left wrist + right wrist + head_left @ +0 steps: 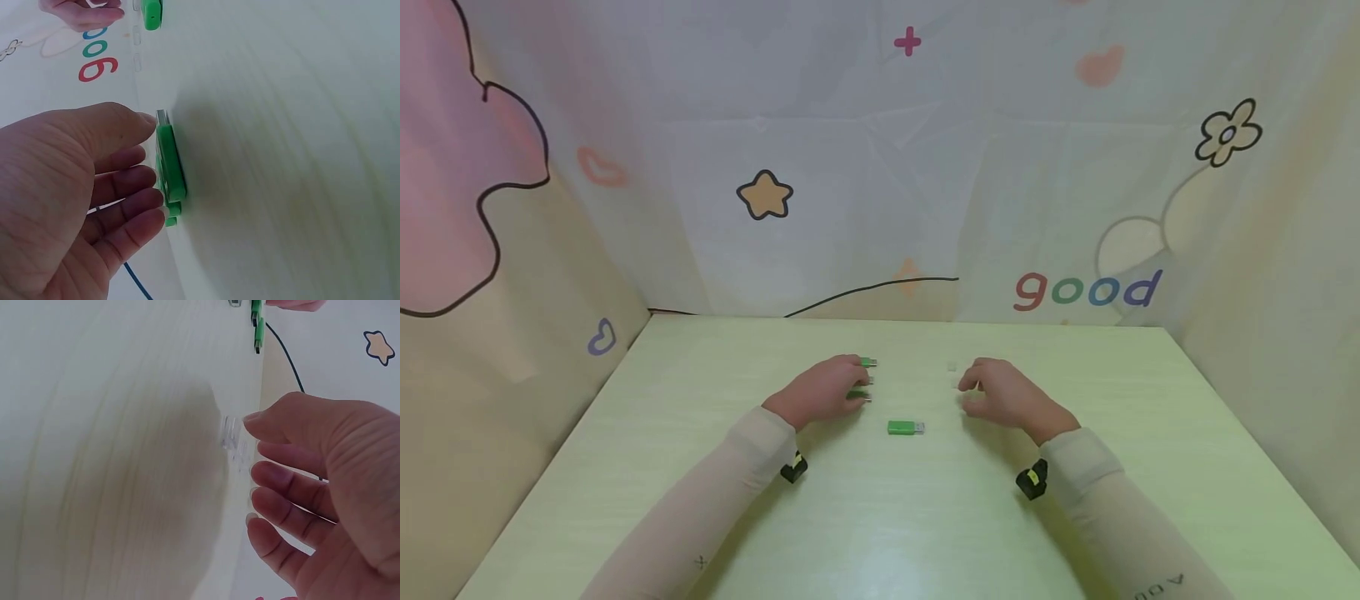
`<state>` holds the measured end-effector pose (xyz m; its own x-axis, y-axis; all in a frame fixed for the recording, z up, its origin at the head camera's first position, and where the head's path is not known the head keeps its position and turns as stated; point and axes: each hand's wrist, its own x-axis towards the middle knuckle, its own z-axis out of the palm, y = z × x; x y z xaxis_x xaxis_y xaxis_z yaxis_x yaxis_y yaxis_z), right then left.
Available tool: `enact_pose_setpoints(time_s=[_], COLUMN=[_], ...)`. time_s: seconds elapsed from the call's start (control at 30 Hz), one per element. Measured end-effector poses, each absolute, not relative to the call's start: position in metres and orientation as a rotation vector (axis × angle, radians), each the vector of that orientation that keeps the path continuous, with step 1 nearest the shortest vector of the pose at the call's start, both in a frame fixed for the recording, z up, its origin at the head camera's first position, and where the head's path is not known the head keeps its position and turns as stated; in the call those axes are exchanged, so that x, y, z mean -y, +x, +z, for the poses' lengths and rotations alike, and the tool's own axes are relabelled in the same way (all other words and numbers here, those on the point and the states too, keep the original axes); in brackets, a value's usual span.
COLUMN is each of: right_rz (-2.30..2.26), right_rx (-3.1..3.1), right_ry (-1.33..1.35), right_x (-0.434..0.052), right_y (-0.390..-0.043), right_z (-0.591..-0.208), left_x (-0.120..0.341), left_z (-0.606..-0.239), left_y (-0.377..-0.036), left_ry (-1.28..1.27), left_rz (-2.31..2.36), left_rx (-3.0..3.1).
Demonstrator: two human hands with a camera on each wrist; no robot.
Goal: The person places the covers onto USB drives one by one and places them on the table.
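Note:
My left hand [822, 390] hovers over three green USB sticks lying in a column, such as the far one [869, 362]; it partly hides them. In the left wrist view the nearest green USB stick [171, 162] has its metal plug beside my thumb tip, the fingers loosely bent and gripping nothing. My right hand [1006, 395] is at small clear plastic caps; one cap [230, 432] lies right by the thumb tip in the right wrist view. Its fingers are spread apart and loosely bent. Another clear cap [952, 365] lies farther back.
Between the hands and closer to me, one more green USB stick [901, 427] lies with its metal plug pointing right. The pale table [880, 525] ends at a printed curtain [850, 150] at the back and sides.

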<state>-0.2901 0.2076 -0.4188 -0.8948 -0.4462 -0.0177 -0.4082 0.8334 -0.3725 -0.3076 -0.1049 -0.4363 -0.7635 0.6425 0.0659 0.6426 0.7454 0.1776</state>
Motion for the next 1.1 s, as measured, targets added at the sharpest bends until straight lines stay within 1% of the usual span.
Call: enact_pose_setpoints(time_s=[0.33,0.63,0.87,1.1], right_rz=[-0.555,-0.566,-0.569,-0.559], right_rx=[-2.887,-2.879,-2.86,-2.843], right_ry=[-0.657,-0.679,-0.633,-0.643], right_x=[-0.2128,-0.2082,-0.2073,-0.2059], right_y=[-0.2981,-0.2958,-0.2962,-0.2963], right_z=[-0.4235,-0.4272,-0.4284,-0.4285], left_x=[0.1055,0.103,0.1031,0.105], left_z=[-0.4384,-0.4376,-0.437,-0.4361], left_y=[-0.31,-0.3075,-0.3076,-0.3079], left_ry=[-1.035,-0.97,-0.958,-0.96], left_rz=[-0.275,-0.27,-0.263,-0.261], left_rx=[2.999,3.048,3.057,3.065])
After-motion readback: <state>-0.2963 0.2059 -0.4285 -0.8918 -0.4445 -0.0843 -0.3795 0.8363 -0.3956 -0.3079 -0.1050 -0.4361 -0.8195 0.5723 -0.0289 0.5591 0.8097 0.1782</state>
